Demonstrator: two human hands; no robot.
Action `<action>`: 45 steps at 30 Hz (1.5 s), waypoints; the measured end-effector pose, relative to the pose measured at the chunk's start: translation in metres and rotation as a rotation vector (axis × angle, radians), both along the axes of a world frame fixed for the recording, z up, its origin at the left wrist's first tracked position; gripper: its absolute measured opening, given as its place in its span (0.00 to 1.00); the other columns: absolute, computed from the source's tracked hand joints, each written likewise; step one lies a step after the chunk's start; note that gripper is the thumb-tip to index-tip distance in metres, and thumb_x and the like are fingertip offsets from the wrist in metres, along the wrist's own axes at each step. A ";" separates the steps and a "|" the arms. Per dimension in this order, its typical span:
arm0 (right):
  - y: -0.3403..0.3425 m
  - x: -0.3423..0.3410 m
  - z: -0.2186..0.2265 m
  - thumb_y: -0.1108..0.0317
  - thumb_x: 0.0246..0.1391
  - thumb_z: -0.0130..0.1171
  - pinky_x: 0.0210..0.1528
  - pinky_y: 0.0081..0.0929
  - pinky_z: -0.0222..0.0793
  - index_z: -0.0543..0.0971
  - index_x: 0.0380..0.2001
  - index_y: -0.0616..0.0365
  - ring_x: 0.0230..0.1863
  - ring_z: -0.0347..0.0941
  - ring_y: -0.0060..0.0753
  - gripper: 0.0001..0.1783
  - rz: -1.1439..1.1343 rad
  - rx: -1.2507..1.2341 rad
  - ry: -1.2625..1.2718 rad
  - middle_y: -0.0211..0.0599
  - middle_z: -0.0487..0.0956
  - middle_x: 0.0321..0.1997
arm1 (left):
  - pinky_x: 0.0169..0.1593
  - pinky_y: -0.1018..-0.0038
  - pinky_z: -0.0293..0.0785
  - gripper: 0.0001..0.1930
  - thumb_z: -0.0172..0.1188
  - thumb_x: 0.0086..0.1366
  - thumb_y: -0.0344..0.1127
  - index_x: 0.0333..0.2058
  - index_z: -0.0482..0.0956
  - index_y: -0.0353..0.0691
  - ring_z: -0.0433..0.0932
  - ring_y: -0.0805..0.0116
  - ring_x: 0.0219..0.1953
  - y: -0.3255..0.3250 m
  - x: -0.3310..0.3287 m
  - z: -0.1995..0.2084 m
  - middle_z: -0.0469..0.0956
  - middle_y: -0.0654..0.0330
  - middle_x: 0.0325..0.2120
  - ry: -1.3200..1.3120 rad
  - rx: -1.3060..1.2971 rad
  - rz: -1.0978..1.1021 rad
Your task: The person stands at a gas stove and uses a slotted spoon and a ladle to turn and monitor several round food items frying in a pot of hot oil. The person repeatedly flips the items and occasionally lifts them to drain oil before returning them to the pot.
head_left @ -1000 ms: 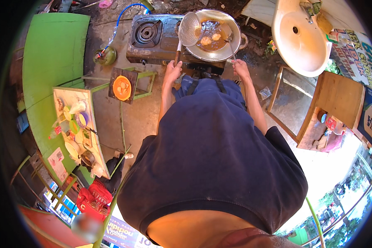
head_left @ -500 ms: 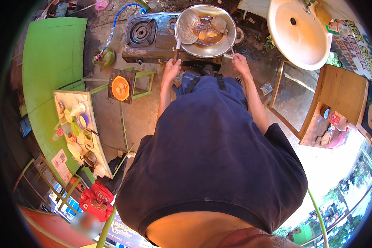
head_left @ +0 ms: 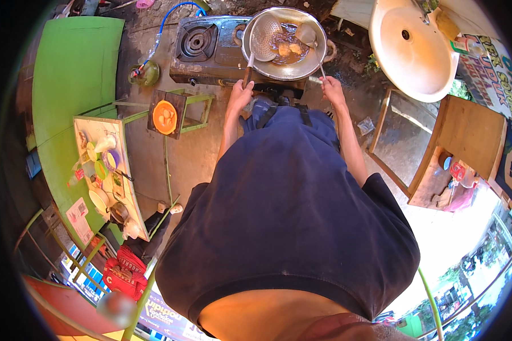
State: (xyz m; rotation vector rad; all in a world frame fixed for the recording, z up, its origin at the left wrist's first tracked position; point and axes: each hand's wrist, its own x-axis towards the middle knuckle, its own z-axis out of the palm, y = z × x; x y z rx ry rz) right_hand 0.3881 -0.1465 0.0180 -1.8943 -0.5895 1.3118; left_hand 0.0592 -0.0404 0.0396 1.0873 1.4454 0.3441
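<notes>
A wide metal wok (head_left: pixel 290 71) rests on the right side of a gas stove (head_left: pixel 224 42), with brown oil and golden fried pieces (head_left: pixel 289 49) in it. My left hand (head_left: pixel 240 94) is closed round the handle of a perforated skimmer (head_left: pixel 265 35), whose round head lies over the left part of the wok. In my right hand (head_left: pixel 331 90) is the thin handle of a ladle (head_left: pixel 305 34). The ladle's bowl sits at the right side inside the wok, beside the fried pieces.
The left burner (head_left: pixel 197 42) is bare. An orange bowl (head_left: pixel 165 117) of pale round pieces stands on a small stool at left, beyond it a table (head_left: pixel 136 204) with bowls and bags. A green gas cylinder (head_left: pixel 148 74) stands left of the stove; a white basin (head_left: pixel 389 54) is at right.
The skimmer's head has shifted slightly right within the wok. The ladle's bowl has turned and sits a little farther right, uncovering more of the fried pieces.
</notes>
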 end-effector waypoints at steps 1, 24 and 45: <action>0.000 0.000 0.002 0.62 0.70 0.47 0.21 0.18 0.59 0.78 0.47 0.58 0.20 0.61 0.13 0.14 -0.004 -0.002 -0.005 0.20 0.69 0.24 | 0.35 0.65 0.73 0.19 0.59 0.68 0.45 0.43 0.74 0.31 0.78 0.60 0.29 -0.001 0.002 -0.002 0.79 0.52 0.27 0.071 0.077 -0.017; 0.002 0.008 0.002 0.63 0.67 0.49 0.20 0.22 0.64 0.79 0.45 0.60 0.20 0.67 0.17 0.15 -0.016 0.027 0.006 0.25 0.73 0.23 | 0.48 0.58 0.72 0.22 0.58 0.67 0.46 0.46 0.74 0.30 0.80 0.46 0.41 -0.002 0.002 -0.001 0.80 0.41 0.36 0.158 0.273 0.078; 0.014 0.009 -0.003 0.62 0.67 0.50 0.19 0.23 0.64 0.80 0.44 0.60 0.18 0.65 0.18 0.14 0.065 -0.011 0.037 0.24 0.72 0.22 | 0.37 0.65 0.73 0.19 0.60 0.67 0.44 0.42 0.75 0.31 0.79 0.64 0.29 0.003 -0.010 0.005 0.79 0.53 0.26 0.143 0.263 0.092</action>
